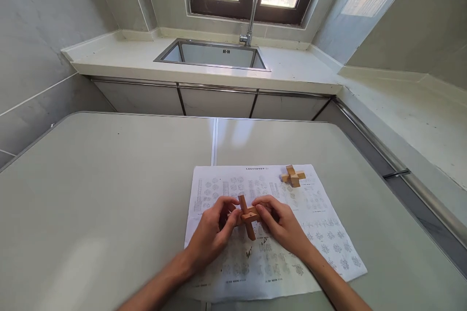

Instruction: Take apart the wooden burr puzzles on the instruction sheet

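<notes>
Both my hands hold a small wooden cross-shaped burr puzzle (247, 215) just above a printed instruction sheet (317, 233). My left hand (211, 233) pinches its left side with fingertips. My right hand (280, 222) grips its right side. One upright stick of the puzzle shows between my fingers. A second, lighter wooden cross puzzle (293, 175) lies by itself on the sheet's far right corner, well clear of both hands.
The sheet lies on a grey folding table (102, 194) with a seam down its middle. Beyond it runs a white counter (120, 58) with a steel sink (215, 53) and tap (251, 5) under a window. Another counter (412, 112) runs along the right.
</notes>
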